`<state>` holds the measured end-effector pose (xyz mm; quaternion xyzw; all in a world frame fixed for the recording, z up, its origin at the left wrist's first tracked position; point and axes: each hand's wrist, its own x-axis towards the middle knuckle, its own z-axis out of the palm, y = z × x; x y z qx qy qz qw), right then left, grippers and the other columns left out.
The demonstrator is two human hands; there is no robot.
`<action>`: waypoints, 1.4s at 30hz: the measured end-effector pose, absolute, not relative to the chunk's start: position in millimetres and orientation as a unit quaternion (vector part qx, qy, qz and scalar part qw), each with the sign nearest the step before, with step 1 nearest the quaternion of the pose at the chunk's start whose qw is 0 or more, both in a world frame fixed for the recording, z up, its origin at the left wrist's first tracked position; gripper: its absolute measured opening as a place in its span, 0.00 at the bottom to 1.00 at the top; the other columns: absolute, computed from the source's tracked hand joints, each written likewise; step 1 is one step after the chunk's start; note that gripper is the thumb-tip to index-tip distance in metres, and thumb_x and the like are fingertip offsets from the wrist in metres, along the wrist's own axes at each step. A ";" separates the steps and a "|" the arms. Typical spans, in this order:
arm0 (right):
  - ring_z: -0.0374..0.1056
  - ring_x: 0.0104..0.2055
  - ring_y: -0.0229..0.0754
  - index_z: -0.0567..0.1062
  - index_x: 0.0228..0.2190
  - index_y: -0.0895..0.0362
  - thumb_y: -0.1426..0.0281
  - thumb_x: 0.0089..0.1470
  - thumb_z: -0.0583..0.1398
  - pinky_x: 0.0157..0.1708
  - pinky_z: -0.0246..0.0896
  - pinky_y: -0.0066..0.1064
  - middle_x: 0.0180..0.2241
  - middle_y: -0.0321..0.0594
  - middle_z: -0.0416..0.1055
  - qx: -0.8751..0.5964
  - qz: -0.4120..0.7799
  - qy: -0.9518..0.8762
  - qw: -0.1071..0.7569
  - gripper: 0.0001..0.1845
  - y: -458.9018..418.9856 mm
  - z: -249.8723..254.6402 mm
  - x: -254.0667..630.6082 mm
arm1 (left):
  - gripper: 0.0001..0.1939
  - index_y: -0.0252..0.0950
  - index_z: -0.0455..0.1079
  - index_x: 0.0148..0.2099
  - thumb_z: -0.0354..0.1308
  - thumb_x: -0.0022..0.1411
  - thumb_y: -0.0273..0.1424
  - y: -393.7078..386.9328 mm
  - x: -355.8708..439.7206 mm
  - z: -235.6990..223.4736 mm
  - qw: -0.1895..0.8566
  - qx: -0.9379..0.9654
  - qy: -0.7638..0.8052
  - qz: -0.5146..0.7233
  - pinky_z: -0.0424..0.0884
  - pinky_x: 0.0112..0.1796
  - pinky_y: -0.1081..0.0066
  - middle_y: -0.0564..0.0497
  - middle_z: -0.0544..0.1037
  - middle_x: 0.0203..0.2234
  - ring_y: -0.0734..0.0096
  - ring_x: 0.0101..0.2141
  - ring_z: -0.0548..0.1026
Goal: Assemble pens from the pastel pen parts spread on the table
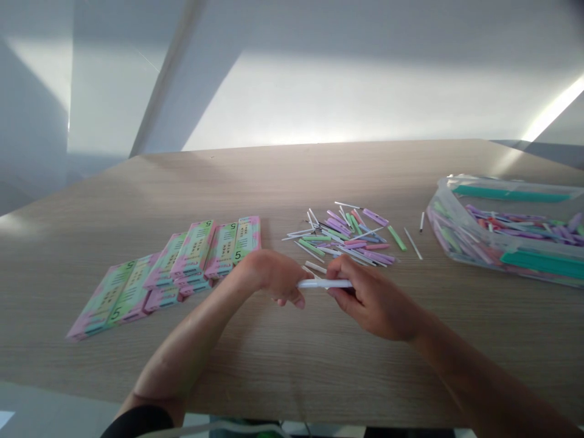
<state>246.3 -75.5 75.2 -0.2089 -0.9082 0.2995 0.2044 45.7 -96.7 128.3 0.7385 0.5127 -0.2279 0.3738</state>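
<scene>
White plastic stick (325, 283) pinched in the right hand (371, 298), its end against the curled left hand (269, 274).

Room to pass ran along the near edge of the wooden table (292, 371) — farther in, stacked green-and-pink packets (194, 255) blocked the left, scattered sticks (340, 234) the middle, a plastic tub (502, 231) the right.

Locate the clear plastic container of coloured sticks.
In the head view, the clear plastic container sits at the right side of the wooden table, just right of the loose pile of coloured sticks.
</scene>
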 end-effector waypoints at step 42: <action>0.63 0.28 0.36 0.64 0.49 0.55 0.61 0.56 0.56 0.30 0.55 0.28 0.31 0.37 0.70 -0.210 0.318 -0.905 0.187 0.21 -74.1 78.6 248.2 | 0.22 0.40 0.65 0.55 0.57 0.56 0.31 -96.3 46.0 121.2 0.396 0.731 0.515 -0.210 0.65 0.26 0.75 0.54 0.77 0.22 0.69 0.24 0.74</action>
